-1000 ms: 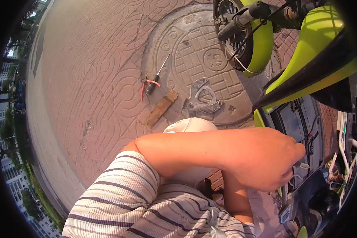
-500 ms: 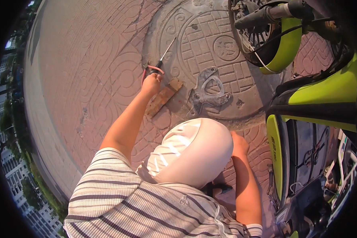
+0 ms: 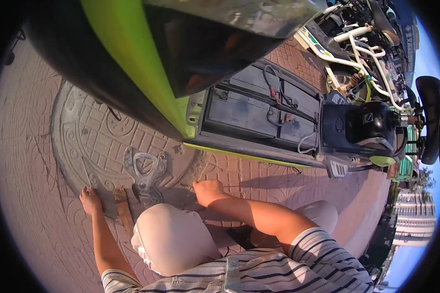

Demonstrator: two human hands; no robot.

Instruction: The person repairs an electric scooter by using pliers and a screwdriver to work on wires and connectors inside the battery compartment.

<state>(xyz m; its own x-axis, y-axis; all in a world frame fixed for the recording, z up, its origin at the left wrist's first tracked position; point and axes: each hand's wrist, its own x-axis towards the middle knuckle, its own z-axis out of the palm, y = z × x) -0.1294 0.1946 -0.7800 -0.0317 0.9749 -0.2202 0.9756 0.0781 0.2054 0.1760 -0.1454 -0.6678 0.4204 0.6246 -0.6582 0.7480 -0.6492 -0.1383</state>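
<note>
My left hand [image 3: 90, 201] is low at the left, its fingers closed around the handle end of a screwdriver [image 3: 86, 170]. The thin metal shaft points away from me over the manhole cover's edge. Beside that hand lies a flat, brownish, worn strip [image 3: 122, 207]. Further right, a grey metal bracket [image 3: 143, 178] with a triangular opening rests on the manhole cover [image 3: 95, 127]. My right hand [image 3: 209, 192] is closed in a fist near the cover's right edge, the knuckles up. Whatever it may hold is hidden.
A green and black electric scooter [image 3: 142, 73] stands close in front, its footwell uncovered. Dark battery blocks [image 3: 242, 113] with cables fill the footwell. More parked two-wheelers [image 3: 362, 49] stand at the upper right. Red patterned paving [image 3: 29, 161] surrounds the cover.
My view has swung right, bringing the scooter's batteries into sight. The red-handled tool by my left hand no longer shows. That hand stays near the screwdriver and the brownish strip.
</note>
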